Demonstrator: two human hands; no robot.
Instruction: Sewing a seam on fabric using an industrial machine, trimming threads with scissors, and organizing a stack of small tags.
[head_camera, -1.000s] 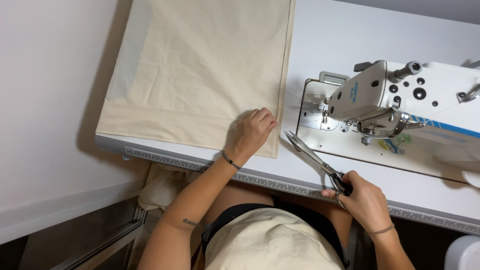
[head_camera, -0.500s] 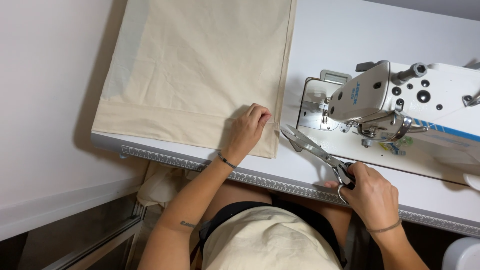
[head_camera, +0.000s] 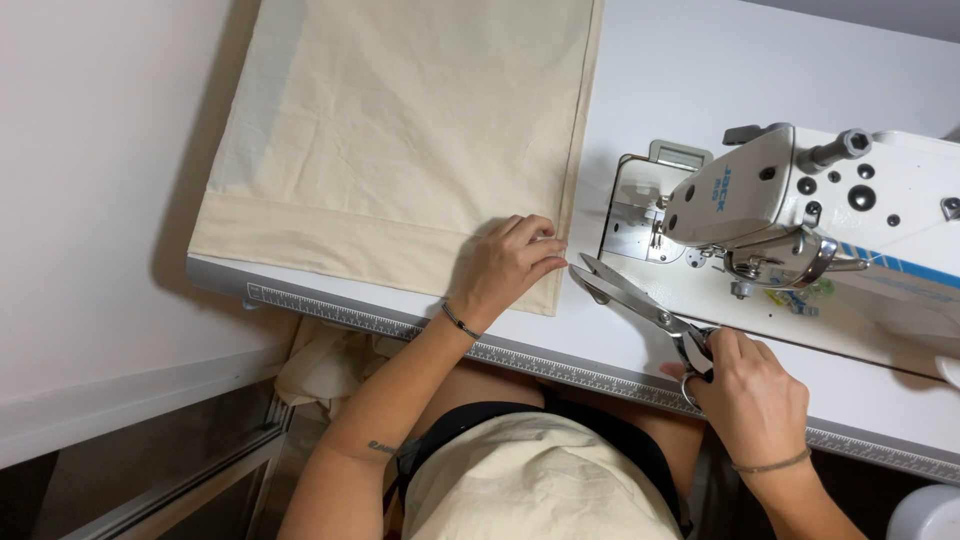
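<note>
- Left hand (head_camera: 508, 268) lies flat, fingers spread, on the near right corner of the cream cloth (head_camera: 400, 140); pressing rather than pinching, it seems placed to pin that corner to the bench (head_camera: 720, 70) so the edge cannot creep.
- The cloth spreads from the hand toward 11 and 12 o'clock, its folded hem band running along the near side; its left part hangs past the bench end, which may be why a holding hand is needed.
- Right hand (head_camera: 752, 395) has its grip closed through the dark loops of the scissors (head_camera: 640, 300), thumb and fingers wrapped round the handles.
- Blades stand parted, tips aimed toward 10 o'clock, just beside the cloth's hemmed corner and the left fingertips, near but not touching either as far as I can tell.
- Scissors are held low, almost lying along the bench, which would let the lower blade slide under an edge.
- White sewing machine (head_camera: 780, 205) sits at 2 o'clock of the scissors, its needle plate apart from the cloth.
- A ruler strip (head_camera: 560, 368) runs along the bench's front edge.
</note>
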